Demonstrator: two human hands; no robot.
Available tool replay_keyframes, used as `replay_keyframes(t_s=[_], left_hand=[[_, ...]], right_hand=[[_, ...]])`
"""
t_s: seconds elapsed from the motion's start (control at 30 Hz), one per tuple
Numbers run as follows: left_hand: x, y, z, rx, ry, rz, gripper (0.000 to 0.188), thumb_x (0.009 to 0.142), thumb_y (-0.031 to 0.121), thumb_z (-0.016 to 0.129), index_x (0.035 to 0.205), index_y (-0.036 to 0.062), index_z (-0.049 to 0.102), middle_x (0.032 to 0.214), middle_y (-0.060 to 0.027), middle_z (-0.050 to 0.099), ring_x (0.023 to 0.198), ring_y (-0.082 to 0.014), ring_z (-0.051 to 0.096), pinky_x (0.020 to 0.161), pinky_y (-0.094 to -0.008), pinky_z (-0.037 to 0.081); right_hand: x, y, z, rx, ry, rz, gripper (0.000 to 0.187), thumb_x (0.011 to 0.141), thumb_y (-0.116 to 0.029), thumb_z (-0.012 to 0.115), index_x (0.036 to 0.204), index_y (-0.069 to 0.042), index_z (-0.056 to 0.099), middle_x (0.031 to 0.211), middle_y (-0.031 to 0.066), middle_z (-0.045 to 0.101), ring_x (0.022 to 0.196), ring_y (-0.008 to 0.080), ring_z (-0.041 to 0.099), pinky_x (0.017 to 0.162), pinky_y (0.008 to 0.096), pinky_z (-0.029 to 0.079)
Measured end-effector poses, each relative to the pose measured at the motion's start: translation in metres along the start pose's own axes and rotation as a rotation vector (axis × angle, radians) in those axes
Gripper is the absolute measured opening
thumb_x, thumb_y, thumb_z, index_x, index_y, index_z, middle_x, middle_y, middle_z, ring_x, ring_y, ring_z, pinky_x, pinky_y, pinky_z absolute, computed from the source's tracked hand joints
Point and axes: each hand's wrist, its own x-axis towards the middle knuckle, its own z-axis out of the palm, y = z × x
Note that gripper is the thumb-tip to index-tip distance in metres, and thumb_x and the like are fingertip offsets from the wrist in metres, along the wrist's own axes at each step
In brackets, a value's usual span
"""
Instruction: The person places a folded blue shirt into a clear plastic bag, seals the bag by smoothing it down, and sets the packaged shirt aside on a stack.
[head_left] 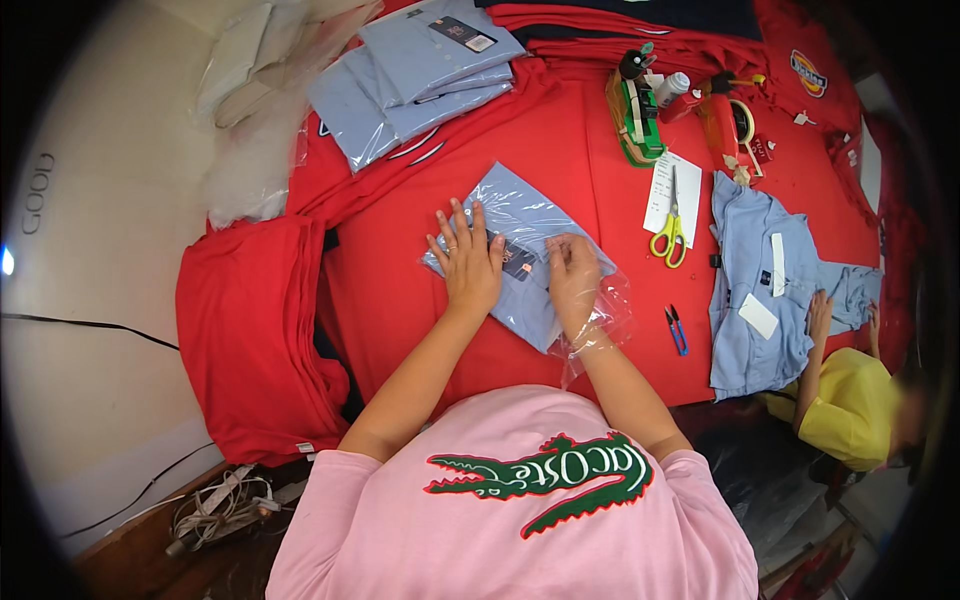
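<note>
A folded light blue shirt (508,200) lies slantwise in front of me inside a clear plastic bag (612,312), with a dark tag on it. My left hand (470,265) rests flat on its left part, fingers spread. Over the right part, my right hand (573,282) is closed, its fingertips pinched together at the film. Loose plastic from the bag bunches around the right wrist. What exactly lies between those fingertips is partly hidden.
Bagged blue shirts (430,75) are stacked at the far left, near folded red garments (255,330). Yellow-handled scissors (672,225), blue thread snips (677,330) and a green tape dispenser (635,120) lie to the right. A co-worker in a yellow sleeve (850,405) handles another blue shirt (760,240).
</note>
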Motion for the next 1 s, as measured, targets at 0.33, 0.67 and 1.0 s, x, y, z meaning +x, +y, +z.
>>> replay_keyframes(t_s=[0.33,0.67,1.0], left_hand=[[-0.003,-0.004,-0.016,-0.051,0.009,0.138,0.061,0.116,0.037,0.048,0.168,0.0068,0.042,0.183,-0.0203,0.017,0.169,-0.0454,0.008,0.131,-0.0705,0.002],[-0.011,0.001,-0.018,-0.051,-0.138,0.423,0.066,0.110,0.039,0.059,0.168,0.0102,0.044,0.181,-0.0163,0.028,0.168,-0.0413,0.022,0.132,-0.0669,0.011],[-0.012,-0.002,-0.003,0.031,-0.061,0.419,0.079,0.108,0.051,0.060,0.171,0.0089,0.038,0.182,-0.0168,0.024,0.169,-0.0395,0.017,0.133,-0.0660,0.009]], right_hand=[[-0.022,0.029,-0.031,-0.061,-0.083,-0.442,0.028,0.100,0.004,0.064,0.127,-0.001,0.071,0.130,0.0194,0.065,0.102,0.0368,0.066,0.086,0.0410,0.056],[-0.034,0.023,-0.044,-0.598,-0.270,-0.693,0.063,0.099,-0.025,0.072,0.158,-0.010,0.057,0.162,0.0074,0.058,0.111,0.0276,0.061,0.105,0.0467,0.048],[-0.025,0.009,-0.053,-0.572,-0.357,-0.630,0.080,0.095,-0.044,0.076,0.162,-0.007,0.052,0.149,0.0145,0.059,0.118,0.0315,0.058,0.112,0.0496,0.041]])
